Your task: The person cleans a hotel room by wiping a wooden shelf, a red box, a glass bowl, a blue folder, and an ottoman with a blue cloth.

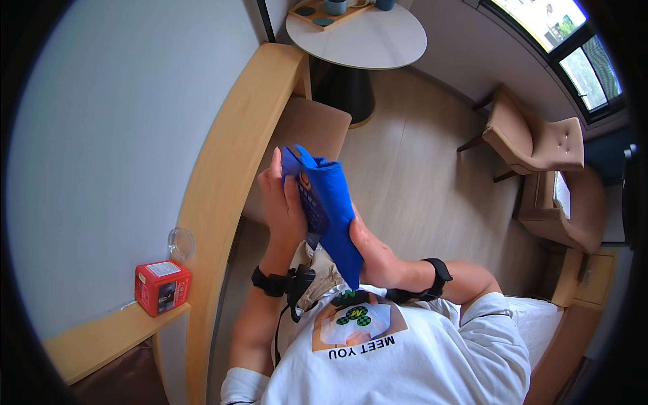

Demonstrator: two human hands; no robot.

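Observation:
In front of my chest, both hands hold two flat blue things against each other. My left hand (285,207) has its fingers and thumb on a dark blue printed card or packet (313,212) that bears an emblem and writing. Against its right side lies a bright blue folded cloth (338,212), felt-like, with a bunched upper end and a lower end tapering to a point. My right hand (375,253) grips this cloth from the right; most of its fingers are hidden behind it. Whether the card is partly inside the cloth, I cannot tell.
At left, a red box (163,288) and a clear glass dish (181,243) sit on a wooden ledge (217,177). Ahead stands a round table (364,43) with a wooden tray (304,21) and cups. A beige seat (314,124) and chair (531,136) flank the floor.

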